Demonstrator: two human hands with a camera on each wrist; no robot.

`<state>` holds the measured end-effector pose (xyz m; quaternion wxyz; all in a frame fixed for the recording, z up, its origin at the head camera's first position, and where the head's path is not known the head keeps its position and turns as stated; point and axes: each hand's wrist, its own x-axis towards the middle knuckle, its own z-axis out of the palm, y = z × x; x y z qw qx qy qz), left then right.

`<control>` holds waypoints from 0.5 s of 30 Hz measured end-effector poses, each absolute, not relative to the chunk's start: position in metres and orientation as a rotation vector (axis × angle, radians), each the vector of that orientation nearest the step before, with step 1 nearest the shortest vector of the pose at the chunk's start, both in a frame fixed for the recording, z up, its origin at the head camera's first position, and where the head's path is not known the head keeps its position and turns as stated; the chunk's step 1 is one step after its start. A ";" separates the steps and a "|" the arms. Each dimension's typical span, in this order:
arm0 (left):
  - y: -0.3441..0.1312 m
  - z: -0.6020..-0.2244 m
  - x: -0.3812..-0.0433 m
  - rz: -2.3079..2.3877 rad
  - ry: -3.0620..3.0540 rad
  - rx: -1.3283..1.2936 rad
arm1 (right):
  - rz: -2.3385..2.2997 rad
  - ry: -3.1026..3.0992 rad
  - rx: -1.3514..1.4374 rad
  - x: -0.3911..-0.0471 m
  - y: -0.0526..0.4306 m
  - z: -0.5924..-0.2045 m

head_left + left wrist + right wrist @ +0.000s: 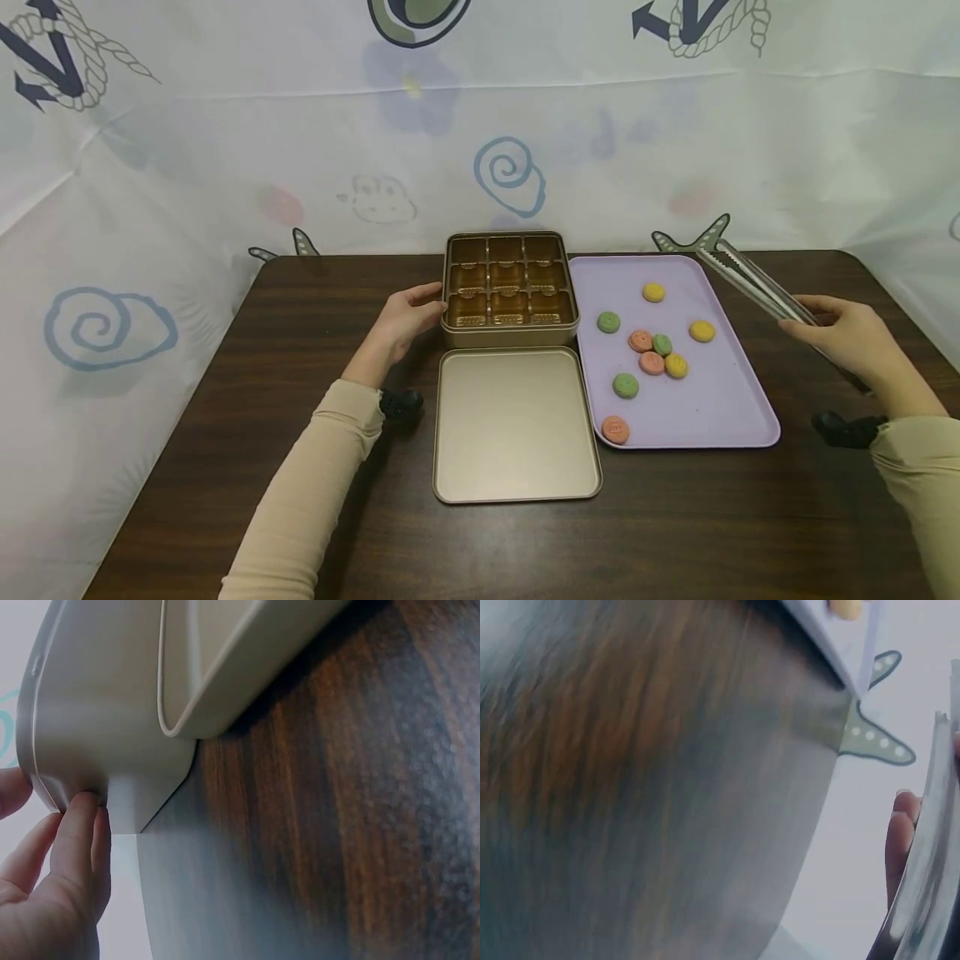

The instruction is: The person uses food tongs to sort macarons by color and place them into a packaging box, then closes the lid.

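Head view: left hand (pixel 405 321) at the left wall of a gold tin (pixel 510 336), fingers fairly straight and touching it, thumb nearer the camera; tin stands near the far edge of the dark wooden table (pixel 337 492), nine-compartment amber insert (pixel 507 275) inside; shallow gold lid (pixel 517 425) lies just in front of tin; right hand (pixel 847 333) grips metal tongs (pixel 753 283) around the middle, fingers curled on them, tongs slanting up to the left, arms narrowly parted, tips past the right side of a lilac tray (pixel 720 417); tray sits right of tin and lid, carries three yellow pieces (pixel 702 331), three green pieces (pixel 626 385), three pink pieces (pixel 615 429); white patterned curtain (pixel 585 125) behind.

Left wrist view: fingertips against tin's side near its corner, another digit up at the rim; lid beside tin, table grain filling the right.

Right wrist view: tongs run along the right edge, fingertips showing behind them; tray corner at top with part of a yellow piece; table blurred.
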<state>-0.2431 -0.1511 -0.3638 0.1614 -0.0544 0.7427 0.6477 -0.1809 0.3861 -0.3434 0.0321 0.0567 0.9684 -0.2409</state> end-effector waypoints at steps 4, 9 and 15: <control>-0.151 -0.364 -0.244 1.847 2.108 -0.162 | -0.749 2.991 0.153 -0.182 0.380 -0.342; -0.151 -0.361 -0.243 1.841 2.098 -0.167 | -0.746 2.978 0.111 -0.183 0.373 -0.340; -0.152 -0.360 -0.242 1.838 2.098 -0.174 | -0.700 2.964 0.041 -0.184 0.366 -0.340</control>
